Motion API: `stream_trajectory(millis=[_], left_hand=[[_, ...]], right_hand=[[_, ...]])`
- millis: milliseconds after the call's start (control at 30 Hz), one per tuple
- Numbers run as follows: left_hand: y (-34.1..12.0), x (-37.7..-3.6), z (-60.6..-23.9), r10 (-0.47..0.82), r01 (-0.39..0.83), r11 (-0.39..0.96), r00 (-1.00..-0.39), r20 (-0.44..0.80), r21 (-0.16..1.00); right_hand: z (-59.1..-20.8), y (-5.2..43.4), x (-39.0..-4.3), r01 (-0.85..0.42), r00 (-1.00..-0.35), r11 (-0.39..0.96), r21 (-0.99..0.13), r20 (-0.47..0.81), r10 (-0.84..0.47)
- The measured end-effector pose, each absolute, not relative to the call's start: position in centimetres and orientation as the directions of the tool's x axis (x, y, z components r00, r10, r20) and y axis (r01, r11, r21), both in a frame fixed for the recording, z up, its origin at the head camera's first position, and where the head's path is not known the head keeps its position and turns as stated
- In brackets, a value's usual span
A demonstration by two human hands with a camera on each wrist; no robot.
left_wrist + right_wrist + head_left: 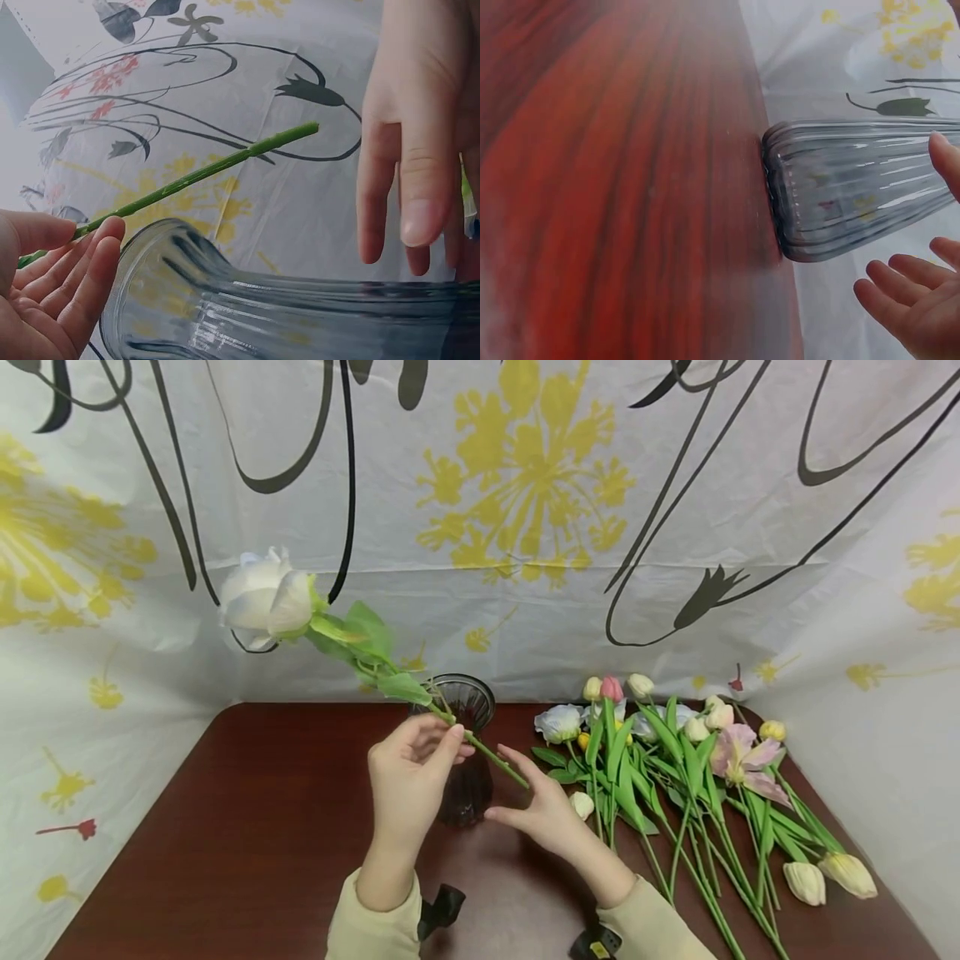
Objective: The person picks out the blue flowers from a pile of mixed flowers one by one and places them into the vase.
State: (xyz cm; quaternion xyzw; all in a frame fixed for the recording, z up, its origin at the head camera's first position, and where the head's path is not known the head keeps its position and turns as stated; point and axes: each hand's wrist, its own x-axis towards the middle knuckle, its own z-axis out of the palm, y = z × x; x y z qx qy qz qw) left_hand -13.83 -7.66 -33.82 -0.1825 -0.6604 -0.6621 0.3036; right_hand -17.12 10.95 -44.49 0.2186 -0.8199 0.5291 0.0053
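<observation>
A white artificial rose with green leaves slants up to the left in the head view. My left hand pinches its stem between thumb and fingers. The bare lower stem points past the mouth of a ribbed dark glass vase, which stands upright on the table behind my hands. My right hand is near the stem's cut end, thumb and fingers spread, holding nothing. The left wrist view shows a gap between the stem and that hand. In the right wrist view the vase is beside my right fingers.
Several artificial flowers lie piled on the right of the dark red table, among them a pink lily, a pink tulip and a pale blue rose. A printed white cloth hangs behind and at both sides.
</observation>
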Motion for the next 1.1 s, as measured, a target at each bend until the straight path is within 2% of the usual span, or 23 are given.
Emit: stream_trajectory(millis=[200,500,833,1100], left_hand=[[-8.1,-13.9,-33.6,-0.219,0.664,0.052,-0.722,0.657,0.746],[-8.7,-14.2,-33.5,-0.287,0.67,0.04,-0.703,0.651,0.741],[-9.3,-14.5,-33.2,-0.344,0.676,0.003,-0.691,0.636,0.737],[-10.1,-14.7,-33.1,-0.397,0.682,0.005,-0.67,0.627,0.731]], right_hand=[[-44.5,10.3,-17.7,-0.336,-0.915,0.362,-0.869,0.21,-0.344],[-45.2,9.2,-19.1,-0.426,-0.872,0.34,-0.839,0.28,-0.401],[-45.1,8.7,-19.3,-0.397,-0.896,0.399,-0.826,0.255,-0.363],[-45.4,8.6,-19.4,-0.432,-0.879,0.385,-0.816,0.284,-0.384]])
